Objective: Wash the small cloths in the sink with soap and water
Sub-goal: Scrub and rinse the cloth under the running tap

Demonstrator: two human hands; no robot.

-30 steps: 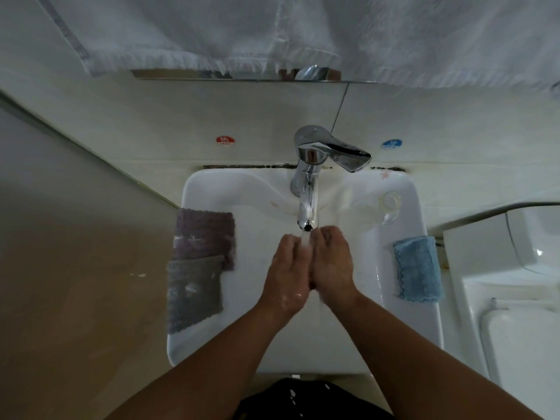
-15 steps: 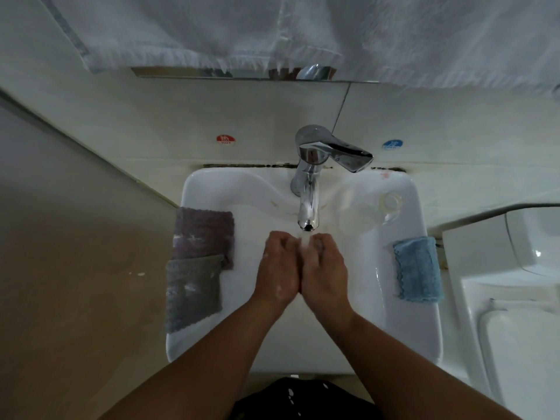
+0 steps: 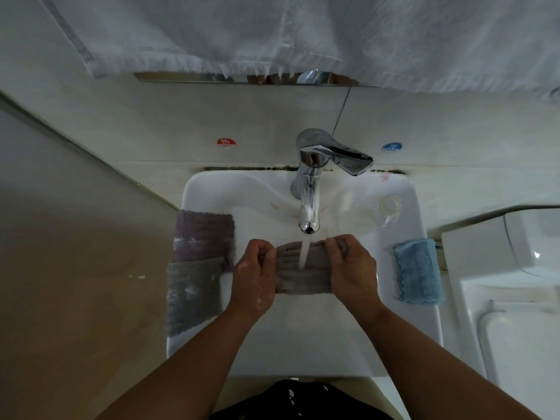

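Grey-brown cloth (image 3: 303, 269) stretched flat just in front of the tap (image 3: 309, 204), right under the spout, taking the stream of water (image 3: 304, 253) on its middle. Gripped at the end left of the tap by the left hand (image 3: 254, 278), fingers curled over the cloth's far edge, white suds dotted across the back of the hand. Gripped at the other end by the right hand (image 3: 353, 269) in the same curled hold. Held over the basin of the white sink (image 3: 303, 353), both forearms reaching in from the near rim. Left of the tap, draped over the sink's rim: a purple cloth (image 3: 204, 234) and, nearer the person and touching it, a grey cloth (image 3: 194, 295). Right of the tap, over the opposite rim, a blue cloth (image 3: 418, 271) with a scalloped edge. Behind the tap on the wall, a red sticker (image 3: 226, 143) to the left and a blue sticker (image 3: 391, 147) to the right. Above the tap, a white towel (image 3: 303, 31) hanging down.
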